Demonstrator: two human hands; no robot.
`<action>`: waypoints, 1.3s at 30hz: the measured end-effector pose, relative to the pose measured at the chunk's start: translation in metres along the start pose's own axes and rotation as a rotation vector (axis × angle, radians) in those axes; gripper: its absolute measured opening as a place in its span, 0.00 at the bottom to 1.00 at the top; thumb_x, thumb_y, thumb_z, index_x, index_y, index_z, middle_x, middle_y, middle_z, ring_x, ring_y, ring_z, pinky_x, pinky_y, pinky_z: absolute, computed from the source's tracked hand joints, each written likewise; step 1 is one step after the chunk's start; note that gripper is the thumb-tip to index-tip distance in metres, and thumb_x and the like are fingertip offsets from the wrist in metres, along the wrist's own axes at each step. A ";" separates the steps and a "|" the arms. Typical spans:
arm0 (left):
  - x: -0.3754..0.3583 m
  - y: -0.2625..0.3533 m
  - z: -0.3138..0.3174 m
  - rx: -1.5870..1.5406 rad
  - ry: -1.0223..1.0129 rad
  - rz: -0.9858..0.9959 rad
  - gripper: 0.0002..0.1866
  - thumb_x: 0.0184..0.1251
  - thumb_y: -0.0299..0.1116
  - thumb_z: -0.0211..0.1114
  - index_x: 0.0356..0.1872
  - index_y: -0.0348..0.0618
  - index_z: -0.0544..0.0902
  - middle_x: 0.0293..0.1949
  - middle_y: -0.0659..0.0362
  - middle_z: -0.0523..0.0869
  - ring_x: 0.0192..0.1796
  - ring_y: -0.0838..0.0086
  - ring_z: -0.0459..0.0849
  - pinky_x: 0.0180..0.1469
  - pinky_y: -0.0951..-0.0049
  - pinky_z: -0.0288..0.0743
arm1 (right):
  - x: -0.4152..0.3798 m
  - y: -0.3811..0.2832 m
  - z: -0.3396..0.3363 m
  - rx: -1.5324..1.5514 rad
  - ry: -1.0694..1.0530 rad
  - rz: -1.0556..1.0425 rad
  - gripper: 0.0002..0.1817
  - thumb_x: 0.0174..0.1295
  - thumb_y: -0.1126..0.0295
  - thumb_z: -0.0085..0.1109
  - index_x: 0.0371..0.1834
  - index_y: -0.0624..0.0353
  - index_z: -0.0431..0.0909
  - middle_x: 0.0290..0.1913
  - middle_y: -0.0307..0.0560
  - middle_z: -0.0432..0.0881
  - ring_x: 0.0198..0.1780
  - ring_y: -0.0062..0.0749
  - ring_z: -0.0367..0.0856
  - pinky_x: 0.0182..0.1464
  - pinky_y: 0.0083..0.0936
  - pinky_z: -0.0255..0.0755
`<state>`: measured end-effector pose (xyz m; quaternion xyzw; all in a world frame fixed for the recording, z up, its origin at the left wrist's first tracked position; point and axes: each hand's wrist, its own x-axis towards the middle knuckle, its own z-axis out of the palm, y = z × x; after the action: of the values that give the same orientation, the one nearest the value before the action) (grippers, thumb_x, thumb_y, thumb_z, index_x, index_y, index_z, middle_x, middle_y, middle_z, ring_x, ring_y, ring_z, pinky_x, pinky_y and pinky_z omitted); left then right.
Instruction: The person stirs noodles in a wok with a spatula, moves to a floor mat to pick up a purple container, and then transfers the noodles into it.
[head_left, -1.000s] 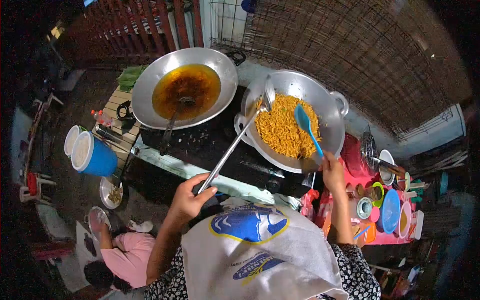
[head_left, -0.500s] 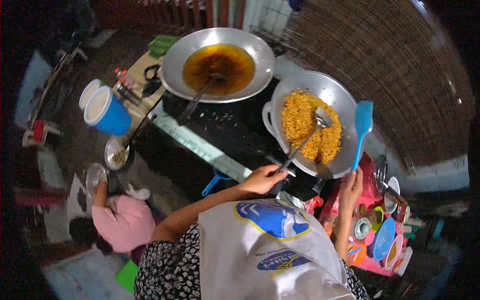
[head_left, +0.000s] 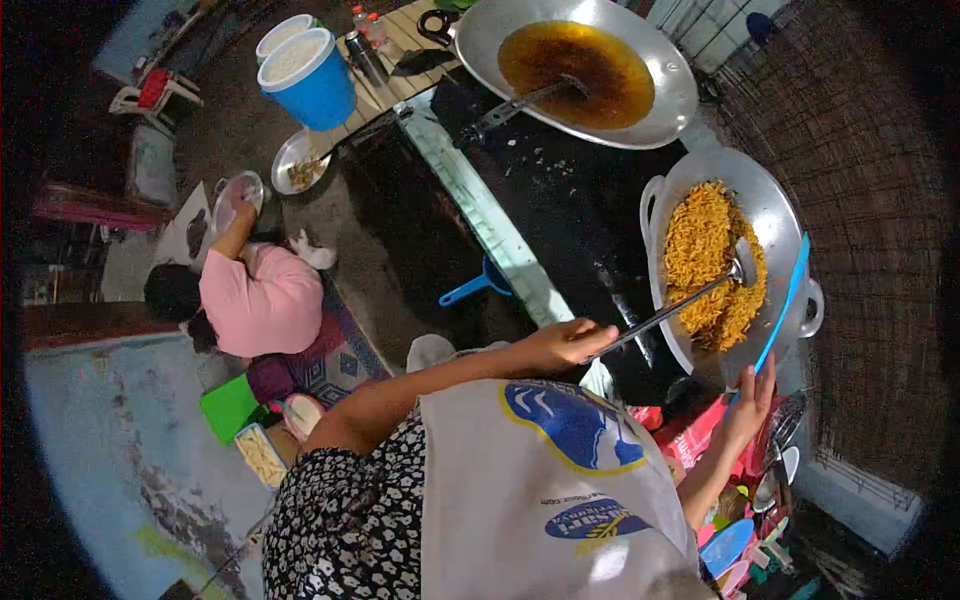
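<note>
My left hand (head_left: 572,345) is closed around the handle of a metal ladle (head_left: 672,312). The ladle's bowl rests against the yellow-orange noodles (head_left: 698,245), which lie in a heap in the nearer silver wok (head_left: 778,190). In my right hand (head_left: 750,402) is a blue spatula (head_left: 784,310), gripped low on its handle and pointing up along the wok's right side. Its blade shows almost edge-on, over the wok's rim near one of the loop handles.
A larger wok (head_left: 480,50) holds brown oil (head_left: 575,75) and a metal utensil (head_left: 500,115). Blue buckets (head_left: 310,90) stand at the upper left. A person in pink (head_left: 265,300) crouches on the left with a bowl. Colourful bowls (head_left: 728,548) lie at lower right.
My view has swung, so both woks appear farther right. The spatula has turned from showing its flat blade to nearly edge-on. The ladle stays in the noodles.
</note>
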<state>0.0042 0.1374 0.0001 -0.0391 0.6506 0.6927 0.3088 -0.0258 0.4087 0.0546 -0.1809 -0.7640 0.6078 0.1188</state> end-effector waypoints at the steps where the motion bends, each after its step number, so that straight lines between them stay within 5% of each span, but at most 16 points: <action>1: -0.003 -0.006 -0.003 -0.090 0.042 0.030 0.26 0.62 0.56 0.47 0.37 0.39 0.76 0.31 0.60 0.78 0.38 0.76 0.73 0.44 0.76 0.65 | 0.004 0.003 0.003 0.007 0.004 -0.098 0.22 0.60 0.71 0.50 0.59 0.51 0.64 0.26 0.31 0.68 0.22 0.10 0.62 0.17 0.08 0.53; 5: -0.027 -0.035 -0.039 -0.081 0.358 0.231 0.16 0.66 0.42 0.49 0.44 0.40 0.75 0.35 0.62 0.76 0.37 0.81 0.71 0.45 0.80 0.65 | -0.006 -0.019 0.020 0.089 0.009 -0.152 0.23 0.59 0.72 0.50 0.60 0.53 0.63 0.27 0.32 0.68 0.21 0.10 0.61 0.16 0.10 0.53; 8: -0.085 0.010 -0.062 0.053 0.441 0.287 0.12 0.64 0.34 0.53 0.46 0.43 0.76 0.36 0.60 0.77 0.37 0.78 0.74 0.43 0.78 0.67 | -0.033 -0.047 0.037 0.176 -0.051 -0.073 0.24 0.58 0.73 0.51 0.60 0.53 0.63 0.27 0.30 0.68 0.20 0.10 0.60 0.16 0.09 0.52; 10: -0.121 0.039 -0.076 0.629 0.444 0.554 0.12 0.60 0.31 0.56 0.45 0.47 0.78 0.33 0.57 0.78 0.34 0.71 0.78 0.39 0.74 0.71 | -0.053 -0.054 0.050 0.213 -0.181 -0.047 0.24 0.57 0.73 0.51 0.60 0.55 0.63 0.27 0.31 0.68 0.20 0.11 0.61 0.15 0.09 0.52; 12: -0.163 0.080 -0.070 0.780 0.400 0.656 0.14 0.54 0.31 0.60 0.44 0.51 0.80 0.31 0.57 0.78 0.30 0.67 0.79 0.33 0.73 0.74 | -0.075 -0.060 0.067 0.256 -0.337 -0.026 0.25 0.56 0.75 0.54 0.59 0.58 0.63 0.32 0.34 0.71 0.20 0.10 0.63 0.16 0.09 0.55; 15: -0.220 0.137 -0.059 0.986 0.284 1.078 0.18 0.40 0.35 0.65 0.39 0.55 0.81 0.28 0.61 0.76 0.26 0.74 0.77 0.25 0.77 0.71 | -0.112 -0.063 0.102 0.200 -0.481 -0.006 0.26 0.54 0.76 0.56 0.58 0.58 0.65 0.25 0.32 0.70 0.17 0.09 0.60 0.16 0.08 0.52; 16: -0.227 0.142 -0.059 1.032 0.332 1.319 0.13 0.40 0.36 0.66 0.32 0.62 0.85 0.23 0.68 0.76 0.19 0.82 0.73 0.18 0.84 0.62 | -0.124 -0.063 0.114 0.203 -0.528 -0.007 0.25 0.54 0.75 0.57 0.58 0.58 0.65 0.23 0.31 0.69 0.16 0.09 0.60 0.16 0.08 0.52; 17: -0.244 0.149 -0.058 1.048 0.266 1.379 0.14 0.41 0.39 0.64 0.33 0.50 0.79 0.25 0.63 0.73 0.20 0.76 0.69 0.20 0.78 0.64 | -0.136 -0.064 0.125 0.201 -0.576 -0.010 0.25 0.54 0.74 0.57 0.58 0.58 0.65 0.20 0.30 0.68 0.16 0.09 0.60 0.16 0.08 0.52; 18: -0.264 0.152 -0.054 0.920 0.367 1.189 0.15 0.43 0.38 0.63 0.33 0.42 0.77 0.26 0.60 0.73 0.20 0.77 0.70 0.20 0.79 0.64 | -0.149 -0.067 0.136 0.129 -0.591 -0.022 0.25 0.54 0.72 0.58 0.57 0.56 0.66 0.19 0.29 0.68 0.15 0.09 0.59 0.16 0.08 0.51; 19: -0.264 0.140 -0.061 0.783 0.282 1.348 0.16 0.49 0.36 0.61 0.36 0.36 0.76 0.26 0.57 0.74 0.23 0.74 0.72 0.24 0.78 0.69 | -0.159 -0.064 0.144 0.139 -0.632 0.007 0.25 0.54 0.71 0.58 0.57 0.54 0.66 0.20 0.29 0.69 0.16 0.09 0.59 0.16 0.08 0.51; 27: -0.356 0.108 -0.122 0.869 0.498 0.915 0.16 0.48 0.36 0.62 0.37 0.38 0.76 0.27 0.54 0.76 0.24 0.70 0.75 0.29 0.72 0.71 | -0.211 -0.024 0.188 0.096 -0.633 0.118 0.23 0.56 0.74 0.55 0.57 0.51 0.66 0.28 0.30 0.73 0.20 0.09 0.62 0.17 0.09 0.53; 29: -0.365 0.098 -0.156 0.902 0.668 0.867 0.16 0.48 0.36 0.63 0.37 0.38 0.76 0.27 0.53 0.76 0.24 0.70 0.75 0.30 0.71 0.71 | -0.225 -0.036 0.212 -0.002 -0.642 -0.338 0.24 0.56 0.74 0.55 0.57 0.51 0.66 0.29 0.30 0.73 0.19 0.08 0.61 0.17 0.08 0.53; 30: -0.363 0.096 -0.166 0.915 0.695 0.856 0.16 0.48 0.36 0.63 0.37 0.38 0.76 0.27 0.53 0.76 0.25 0.69 0.76 0.30 0.70 0.72 | -0.236 -0.052 0.202 -0.092 -0.664 0.037 0.23 0.56 0.75 0.55 0.57 0.52 0.67 0.29 0.29 0.72 0.19 0.08 0.61 0.17 0.07 0.52; 31: -0.361 0.102 -0.175 0.921 0.714 0.849 0.16 0.48 0.36 0.63 0.37 0.39 0.76 0.27 0.53 0.77 0.25 0.69 0.76 0.31 0.70 0.72 | -0.244 -0.044 0.206 -0.036 -0.596 0.093 0.23 0.56 0.74 0.55 0.57 0.52 0.67 0.27 0.29 0.71 0.19 0.08 0.61 0.17 0.07 0.52; 35: -0.368 0.099 -0.146 0.932 0.501 0.897 0.17 0.48 0.36 0.64 0.38 0.39 0.76 0.28 0.51 0.78 0.25 0.67 0.77 0.33 0.67 0.73 | -0.259 -0.049 0.213 -0.132 -0.647 0.145 0.23 0.56 0.73 0.56 0.57 0.51 0.67 0.23 0.29 0.70 0.17 0.09 0.60 0.17 0.07 0.52; 39: -0.380 0.099 -0.149 0.894 0.519 0.847 0.17 0.47 0.36 0.65 0.38 0.40 0.76 0.28 0.50 0.79 0.26 0.66 0.78 0.36 0.64 0.74 | -0.259 -0.040 0.211 -0.186 -0.613 0.068 0.22 0.57 0.74 0.55 0.57 0.52 0.67 0.23 0.29 0.70 0.18 0.09 0.60 0.18 0.08 0.53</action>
<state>0.2111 -0.1404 0.2381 0.1859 0.8874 0.3861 -0.1702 0.1189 0.1049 0.0545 -0.0250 -0.8100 0.5653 -0.1541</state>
